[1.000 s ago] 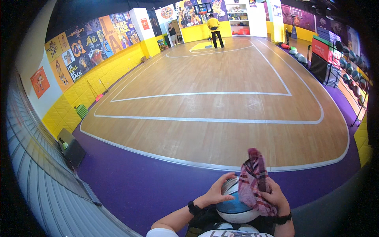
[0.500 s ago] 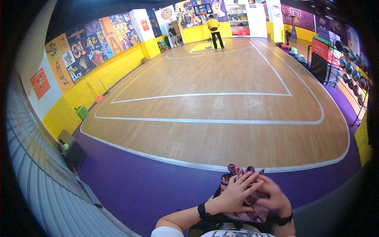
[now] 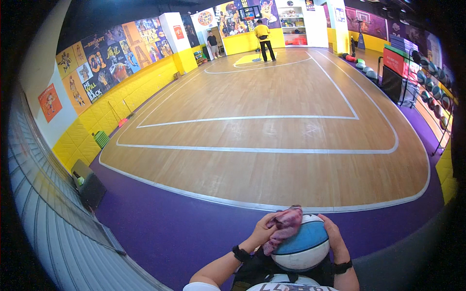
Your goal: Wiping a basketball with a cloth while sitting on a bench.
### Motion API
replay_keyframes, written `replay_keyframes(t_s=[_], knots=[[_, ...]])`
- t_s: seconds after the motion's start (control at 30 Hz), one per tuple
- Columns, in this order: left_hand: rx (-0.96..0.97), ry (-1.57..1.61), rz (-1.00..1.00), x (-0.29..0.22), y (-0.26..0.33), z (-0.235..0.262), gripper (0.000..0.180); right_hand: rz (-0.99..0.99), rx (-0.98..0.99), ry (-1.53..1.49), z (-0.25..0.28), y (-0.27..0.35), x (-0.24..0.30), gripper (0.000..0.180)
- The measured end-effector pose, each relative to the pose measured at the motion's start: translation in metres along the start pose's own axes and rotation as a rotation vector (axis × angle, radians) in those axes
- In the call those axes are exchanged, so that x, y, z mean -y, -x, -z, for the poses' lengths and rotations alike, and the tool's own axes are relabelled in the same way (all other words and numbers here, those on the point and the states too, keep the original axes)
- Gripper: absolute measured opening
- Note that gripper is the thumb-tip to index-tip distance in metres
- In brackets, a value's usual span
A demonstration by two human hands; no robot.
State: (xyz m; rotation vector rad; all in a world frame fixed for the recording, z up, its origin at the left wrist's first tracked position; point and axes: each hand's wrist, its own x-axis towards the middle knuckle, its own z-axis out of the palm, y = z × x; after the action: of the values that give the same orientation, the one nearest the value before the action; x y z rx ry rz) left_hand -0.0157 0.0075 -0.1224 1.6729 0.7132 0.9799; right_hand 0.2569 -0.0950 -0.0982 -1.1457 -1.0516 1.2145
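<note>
A blue and white basketball [image 3: 306, 245] rests close against my body at the lower middle. My right hand [image 3: 335, 235] lies along the ball's right side, its fingers curved over the surface. Bunched in my left hand [image 3: 262, 232] is a pink and dark patterned cloth [image 3: 285, 228], pressed against the ball's upper left. The cloth covers part of the ball. Both my wrists wear dark bands.
Beyond my hands spreads a wooden court [image 3: 233, 169] bordered by purple flooring [image 3: 160, 216]. A person in a yellow top [image 3: 262, 33] stands near the far hoop; another person [image 3: 212, 44] stands by a doorway. A ball rack [image 3: 432, 87] lines the right side.
Both hands were together over the cloth, which hid the ball. Now my left hand has shifted left with the cloth bunched in it, and my right hand is on the uncovered ball.
</note>
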Motion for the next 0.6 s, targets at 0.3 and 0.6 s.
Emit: replay_keyframes(t_s=[0.3,0.6], knots=[[-0.078,0.475,0.304,0.003,0.008,-0.006,0.042,0.006,-0.024,0.065,0.008,0.008,-0.010,0.055],[0.212,0.059,-0.039,-0.059,-0.043,-0.009,0.033,-0.113,0.205,-0.304,-0.024,-0.004,0.060,0.048]])
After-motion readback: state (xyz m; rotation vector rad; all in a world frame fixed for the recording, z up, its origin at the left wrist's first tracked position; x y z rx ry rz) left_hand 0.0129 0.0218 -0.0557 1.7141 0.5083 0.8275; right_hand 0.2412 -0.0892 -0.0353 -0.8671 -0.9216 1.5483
